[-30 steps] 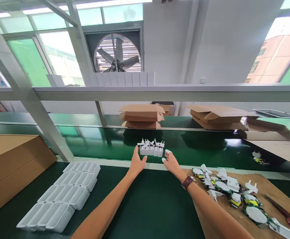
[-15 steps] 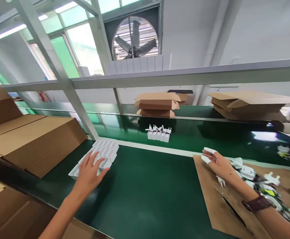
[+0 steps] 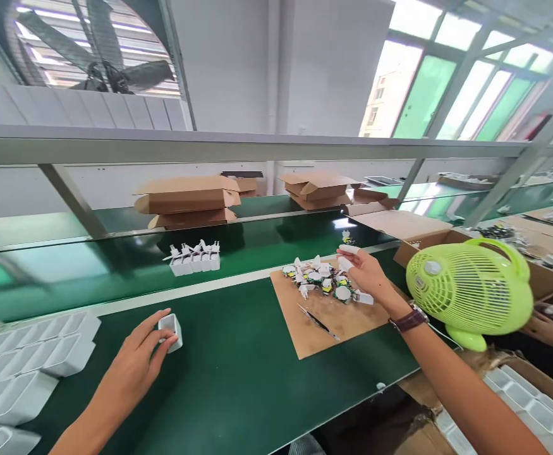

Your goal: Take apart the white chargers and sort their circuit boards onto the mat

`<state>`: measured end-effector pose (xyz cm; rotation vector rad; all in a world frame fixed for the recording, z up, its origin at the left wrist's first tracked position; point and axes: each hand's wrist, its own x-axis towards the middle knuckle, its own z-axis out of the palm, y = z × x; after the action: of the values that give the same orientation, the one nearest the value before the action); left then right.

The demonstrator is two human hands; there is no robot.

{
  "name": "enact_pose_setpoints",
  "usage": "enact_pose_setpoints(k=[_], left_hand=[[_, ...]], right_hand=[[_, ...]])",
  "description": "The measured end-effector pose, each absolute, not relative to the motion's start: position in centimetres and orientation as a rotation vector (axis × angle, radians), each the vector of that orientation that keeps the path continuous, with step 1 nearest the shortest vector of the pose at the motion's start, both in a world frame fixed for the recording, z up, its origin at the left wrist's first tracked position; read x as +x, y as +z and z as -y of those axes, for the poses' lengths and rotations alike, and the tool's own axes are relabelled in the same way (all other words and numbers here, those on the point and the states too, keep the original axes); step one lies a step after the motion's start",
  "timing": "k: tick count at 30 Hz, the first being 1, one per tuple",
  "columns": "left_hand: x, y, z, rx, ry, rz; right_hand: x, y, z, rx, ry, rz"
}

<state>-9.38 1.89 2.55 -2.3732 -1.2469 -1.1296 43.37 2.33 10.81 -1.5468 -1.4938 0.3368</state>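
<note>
My left hand (image 3: pixel 136 360) grips a small white charger shell (image 3: pixel 170 330) just above the green table mat. To its left lie rows of white empty shells (image 3: pixel 30 360). My right hand (image 3: pixel 368 273), with white finger cots and a watch on the wrist, reaches over a brown cardboard sheet (image 3: pixel 326 316) toward a pile of plug parts and circuit boards (image 3: pixel 321 281); its fingers are apart and hold nothing that I can see. A cluster of assembled white chargers (image 3: pixel 194 258) stands on the dark conveyor belt (image 3: pixel 115 265) beyond the table.
A lime green desk fan (image 3: pixel 468 291) stands at the right, close to my right forearm. Tweezers (image 3: pixel 318 322) lie on the cardboard sheet. Folded cardboard boxes (image 3: pixel 186 201) sit behind the belt. Another person's hand (image 3: pixel 548 322) shows at the far right.
The view swung right. My left hand left the charger cluster, went to the shell rows and now holds one shell. My right hand moved right to the parts pile.
</note>
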Motion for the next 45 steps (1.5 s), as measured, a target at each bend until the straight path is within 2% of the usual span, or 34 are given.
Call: enact_pose_setpoints(k=[6,11,17,26,30,33,35,40,45], left_hand=[[-4.3,0.6,-3.6,-2.593,-1.173,1.1],[-3.8,-1.1,-3.8,-2.58,-1.248,0.997],[-3.6,-0.8,-3.3,-2.533,-1.219,0.932],[-3.0,-0.8,-2.6,-2.504,-1.21,0.945],[-2.7,-0.7,-2.6,-2.501,-1.204,0.971],[-2.7,-0.7,-2.5,-2.491,-1.222,1.027],[-2.9,-0.8,-2.5,-2.486,-1.245,1.05],[-3.1,-0.4,-2.7,-2.47,-1.345,1.184],[-3.4,2.9,-0.4,-2.25,-1.608,1.259]], right_hand=[[46.3,8.6,1.9,-1.779,0.16,1.671],[45.3,6.2,3.5,-1.878,0.057,1.833],[42.9,3.9,3.5,-1.927,-0.115,1.934],[42.2,4.1,4.7,-1.955,-0.2,1.94],[38.1,4.9,5.3,-1.778,-0.195,1.952],[32.4,5.0,4.8,-1.448,-0.341,2.121],[28.5,4.8,3.8,-1.4,-0.42,2.241],[22.8,4.3,1.1,-1.366,-0.243,2.532],[22.1,6.4,2.1,-1.185,-0.016,2.338]])
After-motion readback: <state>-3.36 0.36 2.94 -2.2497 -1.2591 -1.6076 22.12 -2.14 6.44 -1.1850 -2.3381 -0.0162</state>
